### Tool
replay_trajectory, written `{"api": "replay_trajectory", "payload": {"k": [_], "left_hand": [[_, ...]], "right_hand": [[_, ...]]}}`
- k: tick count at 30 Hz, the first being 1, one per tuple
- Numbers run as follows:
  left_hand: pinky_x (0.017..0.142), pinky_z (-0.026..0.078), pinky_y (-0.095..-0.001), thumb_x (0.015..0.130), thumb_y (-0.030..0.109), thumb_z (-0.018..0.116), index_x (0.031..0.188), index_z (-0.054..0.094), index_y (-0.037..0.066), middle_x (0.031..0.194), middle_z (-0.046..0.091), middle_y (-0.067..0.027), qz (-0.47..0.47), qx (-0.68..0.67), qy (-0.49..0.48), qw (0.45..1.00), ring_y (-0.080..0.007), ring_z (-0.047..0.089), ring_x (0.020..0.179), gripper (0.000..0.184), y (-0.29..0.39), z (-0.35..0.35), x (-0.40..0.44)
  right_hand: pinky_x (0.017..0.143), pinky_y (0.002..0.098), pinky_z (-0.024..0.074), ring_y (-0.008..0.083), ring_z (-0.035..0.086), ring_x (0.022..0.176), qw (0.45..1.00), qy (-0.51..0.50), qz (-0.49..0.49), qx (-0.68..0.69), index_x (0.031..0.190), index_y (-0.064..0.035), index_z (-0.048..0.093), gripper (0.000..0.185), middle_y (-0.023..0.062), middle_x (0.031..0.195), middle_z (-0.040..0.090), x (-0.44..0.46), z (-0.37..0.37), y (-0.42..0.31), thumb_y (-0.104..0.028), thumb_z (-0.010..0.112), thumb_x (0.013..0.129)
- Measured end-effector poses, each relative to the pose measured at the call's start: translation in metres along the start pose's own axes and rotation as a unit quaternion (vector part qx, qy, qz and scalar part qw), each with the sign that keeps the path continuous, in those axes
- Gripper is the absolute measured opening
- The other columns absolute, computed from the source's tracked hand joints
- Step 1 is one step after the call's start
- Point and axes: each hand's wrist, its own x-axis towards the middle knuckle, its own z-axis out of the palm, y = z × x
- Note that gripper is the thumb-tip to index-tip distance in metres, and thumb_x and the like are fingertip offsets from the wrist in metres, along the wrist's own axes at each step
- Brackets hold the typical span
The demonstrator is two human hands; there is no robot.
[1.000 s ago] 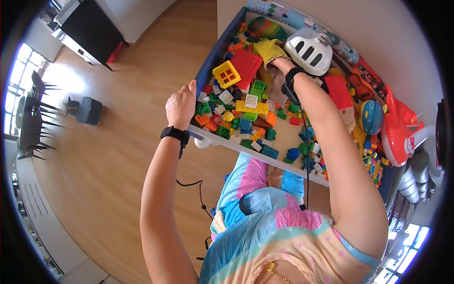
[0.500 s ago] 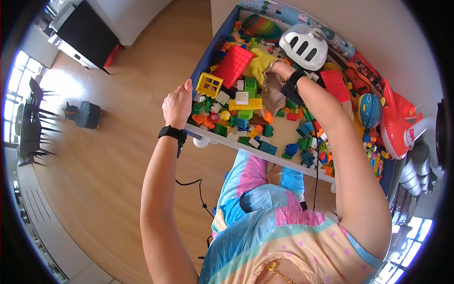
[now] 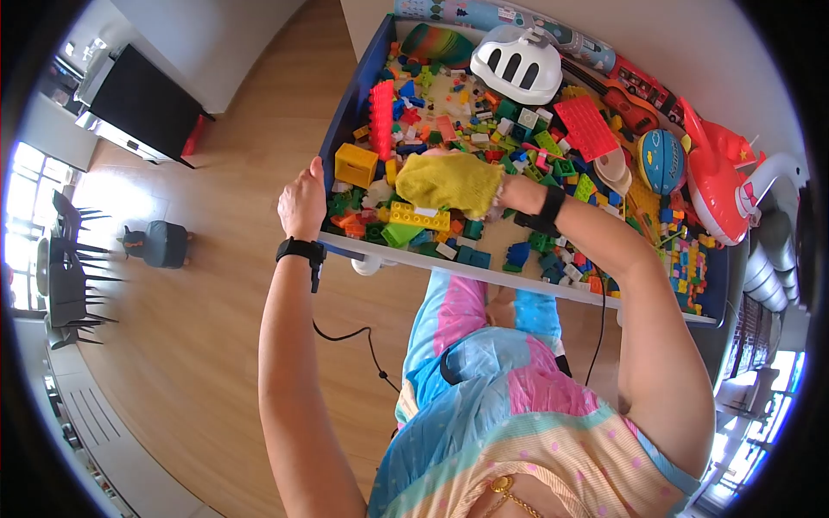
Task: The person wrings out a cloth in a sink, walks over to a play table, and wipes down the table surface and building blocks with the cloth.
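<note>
Single head cam, worn by the person, facing forward and steeply down. Wide fisheye, dark curved corners. Wearer's clothed torso [image 3: 509, 406] very close, bottom centre; toy tray [image 3: 527, 283] within arm's reach, upper centre to right, seen from above its near side. Floor [image 3: 199, 345] fills much of the left; chairs [image 3: 73, 259] at left edge, black cabinet [image 3: 147, 104] upper left, both well farther off.

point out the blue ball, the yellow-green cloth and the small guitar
blue ball [image 3: 662, 162]: head view, on the middle of its printed side
yellow-green cloth [image 3: 452, 182]: head view, on its upper surface
small guitar [image 3: 629, 109]: head view, on its orange-brown body
</note>
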Motion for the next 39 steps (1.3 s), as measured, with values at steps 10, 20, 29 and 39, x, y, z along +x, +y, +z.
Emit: {"api": "replay_trajectory", "payload": {"k": [10,20,29,39], "left_hand": [[0.074,0.049,-0.0486,0.096,0.048,0.023,0.092,0.065,0.004,0.082,0.065,-0.0234,0.016,-0.023,0.012,1.000,-0.0408,0.062,0.082,0.061,-0.001,0.001,-0.001],[0.073,0.049,-0.0484,0.096,0.048,0.024,0.088,0.064,0.003,0.079,0.064,-0.0245,0.002,-0.033,0.004,0.999,-0.0416,0.062,0.079,0.060,0.002,-0.002,-0.001],[0.071,0.049,-0.0478,0.097,0.046,0.026,0.084,0.063,0.003,0.076,0.064,-0.0227,-0.006,-0.028,-0.011,1.000,-0.0404,0.062,0.075,0.058,0.003,-0.004,0.000],[0.073,0.049,-0.0479,0.096,0.047,0.025,0.086,0.064,0.004,0.079,0.064,-0.0232,-0.001,-0.022,0.000,1.000,-0.0409,0.062,0.078,0.059,-0.001,0.001,-0.001]], "right_hand": [[0.084,0.0397,0.0476,0.0267,0.058,0.104,0.923,0.150,0.242,0.260,0.117,-0.0120,0.058,0.032,0.0175,0.116,0.058,-0.014,-0.079,0.039,-0.017,0.049,0.087],[0.085,0.0370,0.0474,0.0249,0.057,0.105,0.879,-0.176,0.305,-0.321,0.119,-0.0128,0.057,0.033,0.0191,0.117,0.057,0.147,-0.046,0.126,-0.016,0.049,0.087],[0.075,0.0319,0.0449,0.0190,0.055,0.091,0.972,-0.130,0.153,-0.126,0.114,-0.0087,0.054,0.030,0.0096,0.106,0.056,0.127,-0.003,0.147,-0.023,0.050,0.088],[0.061,0.0370,0.0474,0.0267,0.059,0.066,0.991,-0.131,0.027,-0.011,0.084,-0.0035,0.061,0.014,0.0117,0.076,0.061,0.050,-0.012,0.064,-0.013,0.059,0.074]]}}
